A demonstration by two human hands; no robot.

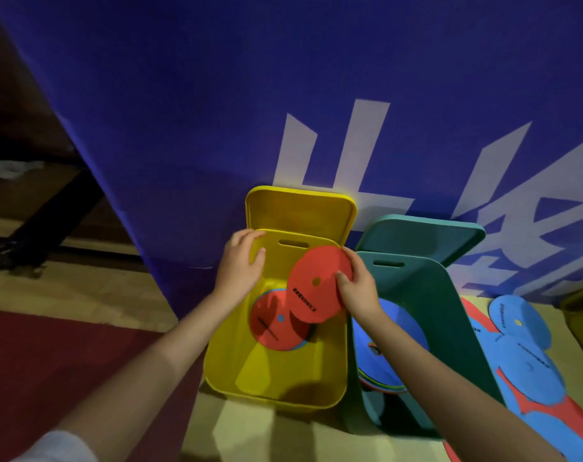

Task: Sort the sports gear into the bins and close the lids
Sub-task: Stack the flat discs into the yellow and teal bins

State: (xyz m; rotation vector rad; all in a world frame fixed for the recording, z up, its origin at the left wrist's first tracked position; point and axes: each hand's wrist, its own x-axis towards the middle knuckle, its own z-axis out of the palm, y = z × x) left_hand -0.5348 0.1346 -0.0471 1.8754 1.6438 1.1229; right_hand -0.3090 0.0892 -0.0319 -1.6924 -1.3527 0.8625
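Head view shows you partway through; your right hand [356, 295] pinches a red disc [318, 285] by its edge, thumb on its face, holding it tilted over the open yellow bin [223, 371]; your left hand [242, 265] rests on that bin's far left rim, fingers loosely curved; a red disc on a blue one [272, 325] already lies inside. The green bin [450, 315] beside it holds mostly blue discs [390, 331]; more blue and red discs [526, 358] wait on the floor to its right. Both lids, yellow [300, 208] and green [423, 231], stand open against the blue banner [217, 111]; closing them remains. The yellow bin has plenty of room below the disc; watch the rims where the two bins meet.
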